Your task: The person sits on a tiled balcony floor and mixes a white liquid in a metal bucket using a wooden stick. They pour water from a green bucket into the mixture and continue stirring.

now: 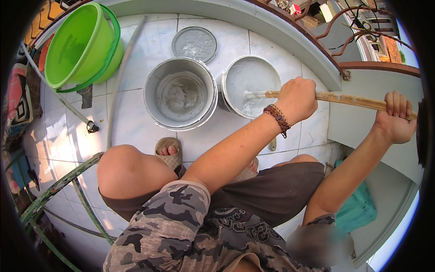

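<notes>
A long wooden stick (344,98) slants across the right side, its wetted end dipping into pale grey liquid in a full bucket (247,72). My left hand (297,100), with a braided bracelet at the wrist, is wrapped round the stick just right of that bucket. Farther up, near the right rim, my right hand (395,119) grips the stick's upper end. Just left of the full bucket stands another grey bucket (154,93), with only some grey residue in its bottom. A round grey lid (194,43) lies on the tiles behind it.
A bright green basin (106,54) stands tilted at the far left beside a long grey pipe (122,75). A green metal frame (61,188) is at lower left. The low wall (299,43) with railing curves behind. Turquoise cloth (358,211) lies at lower right.
</notes>
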{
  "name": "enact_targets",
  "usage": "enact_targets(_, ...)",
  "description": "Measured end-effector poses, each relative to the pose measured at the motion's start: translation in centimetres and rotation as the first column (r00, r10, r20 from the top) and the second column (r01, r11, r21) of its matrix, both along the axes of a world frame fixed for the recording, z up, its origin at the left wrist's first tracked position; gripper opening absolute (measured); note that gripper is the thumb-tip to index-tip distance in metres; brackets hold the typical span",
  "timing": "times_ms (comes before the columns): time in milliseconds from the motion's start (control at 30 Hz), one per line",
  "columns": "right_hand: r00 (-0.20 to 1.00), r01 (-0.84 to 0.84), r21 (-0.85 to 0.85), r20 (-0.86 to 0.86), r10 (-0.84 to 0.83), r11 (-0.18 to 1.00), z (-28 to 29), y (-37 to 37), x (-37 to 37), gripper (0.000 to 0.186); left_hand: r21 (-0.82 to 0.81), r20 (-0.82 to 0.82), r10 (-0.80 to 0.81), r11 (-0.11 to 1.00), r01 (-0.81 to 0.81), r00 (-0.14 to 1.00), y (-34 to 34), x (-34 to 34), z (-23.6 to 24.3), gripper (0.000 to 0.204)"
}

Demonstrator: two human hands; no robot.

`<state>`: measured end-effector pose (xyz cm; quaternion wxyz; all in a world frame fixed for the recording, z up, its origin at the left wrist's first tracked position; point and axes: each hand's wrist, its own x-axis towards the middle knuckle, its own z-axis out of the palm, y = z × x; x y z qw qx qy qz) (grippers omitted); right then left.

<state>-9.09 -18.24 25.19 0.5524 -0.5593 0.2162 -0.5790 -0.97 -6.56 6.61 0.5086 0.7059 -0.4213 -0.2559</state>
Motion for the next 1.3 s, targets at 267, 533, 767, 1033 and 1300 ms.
enact_targets(267, 0.980, -0.187, -0.235, 0.025, 0.198, 0.954, 0.8, 2.6, 0.1, 0.025, -0.347, 0.007, 0.293, 0.897, -0.272, 0.956, -2.5, 1.1, -1.5, 0.016)
enact_targets(533, 0.966, -0.235, -0.169, -0.150, 0.211, 0.957, 2.1, 3.4, 0.3, 0.023, -0.266, -0.180, 0.031, 0.961, -0.079, 0.983, -2.6, -1.2, -1.4, 0.015)
enact_targets(767, 0.972, 0.106, 0.002, -0.210, -0.103, 0.994, 0.3, 0.5, 0.8, 0.036, -0.073, -0.096, -0.047, 0.997, 0.040, 0.994, -1.4, -2.6, -1.7, 0.012)
enact_targets(1033, 0.991, -0.115, -0.056, 0.062, 0.118, 0.992, 1.1, -3.2, -3.7, 0.020, -0.155, 0.016, 0.121, 0.981, -0.117, 0.993, -1.2, -0.7, 1.1, 0.009)
enact_targets(1300, 0.992, 0.093, -0.250, 0.107, -0.068, 0.964, 1.7, 3.8, -0.5, 0.023, -0.491, -0.014, 0.370, 0.807, -0.328, 0.929, -3.4, -0.5, -0.7, 0.016)
